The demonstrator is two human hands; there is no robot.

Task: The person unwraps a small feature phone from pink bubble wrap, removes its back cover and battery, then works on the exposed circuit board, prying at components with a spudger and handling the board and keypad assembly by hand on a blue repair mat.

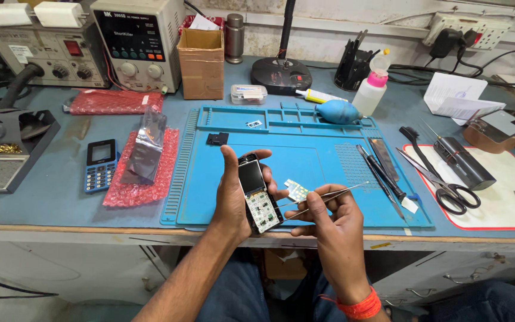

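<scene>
My left hand [232,194] holds an opened keypad phone [256,192] upright over the blue silicone work mat [305,152]; its small screen and bare circuit board face me. My right hand [329,219] grips thin metal tweezers [323,197] whose tips point left at the phone's lower board. A small pale keypad sheet [296,189] lies on the mat just behind the tweezers. A tiny black part [217,139] rests on the mat farther back.
A blue keypad phone [100,165] and a silver bag on red bubble wrap [144,158] lie left. Scissors [448,188], brush and tools sit right. Bench power supply [138,42], cardboard box [201,59], blue air blower [338,111] and squeeze bottle [372,89] stand behind.
</scene>
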